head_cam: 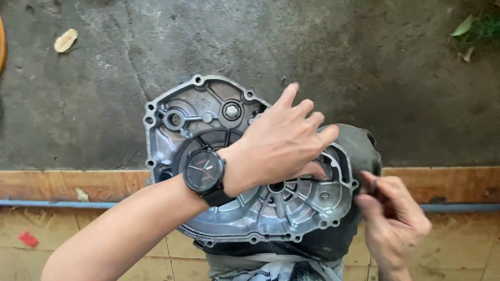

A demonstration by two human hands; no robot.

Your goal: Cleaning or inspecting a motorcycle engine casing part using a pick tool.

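A silver aluminium engine cover (208,125) rests inner side up on my lap, over a dark cloth (359,148). My left hand (284,138), with a black wristwatch (204,171) on the wrist, lies on top of the cover with fingers spread, steadying its right part. At the cover's right rim, my right hand (393,218) pinches a small dark thing between thumb and fingers; what it is cannot be made out.
A grey concrete floor (364,62) spreads beyond the cover. A wooden step edge (62,182) and a thin blue line (52,203) cross the view. A dry leaf (65,40) lies far left, green leaves (469,26) far right, a red scrap (28,239) lower left.
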